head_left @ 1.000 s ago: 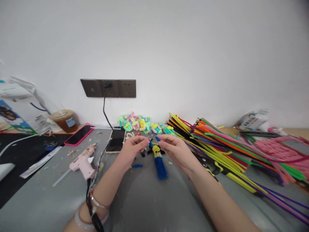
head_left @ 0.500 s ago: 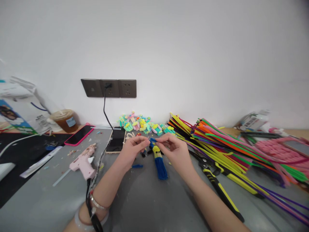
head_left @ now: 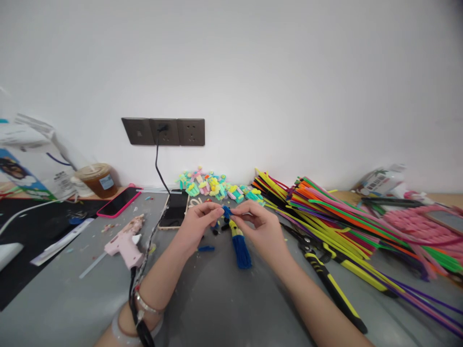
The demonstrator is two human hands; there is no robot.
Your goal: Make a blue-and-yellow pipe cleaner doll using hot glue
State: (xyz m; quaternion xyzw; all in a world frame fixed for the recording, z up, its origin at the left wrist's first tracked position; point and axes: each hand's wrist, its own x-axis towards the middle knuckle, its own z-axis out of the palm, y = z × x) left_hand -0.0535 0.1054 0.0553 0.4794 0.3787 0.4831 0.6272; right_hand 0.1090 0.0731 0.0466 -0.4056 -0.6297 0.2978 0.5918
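Between the fingertips of my left hand [head_left: 200, 224] and my right hand [head_left: 258, 225] is a small blue pipe cleaner piece [head_left: 227, 211]. Both hands pinch it from opposite sides, just above the grey table. Right below my fingers lies a yellow and blue pipe cleaner figure [head_left: 241, 251]; its yellow top is partly covered by my right hand. A short blue scrap [head_left: 206, 248] rests to the left of the figure. Small dark bits [head_left: 215, 230] lie close under my left fingertips.
A pink glue gun [head_left: 125, 246] with its cord lies left, near two phones [head_left: 119, 202] and a drink cup [head_left: 97, 180]. Pastel pieces [head_left: 217, 187] are heaped at the wall. Pipe cleaners [head_left: 325, 217] and yellow-black pliers [head_left: 331, 284] spread over the right side.
My right hand has shifted slightly left, and the fingertips are closer together. The blue piece looks more compact and bent, and the figure's yellow top is more covered.
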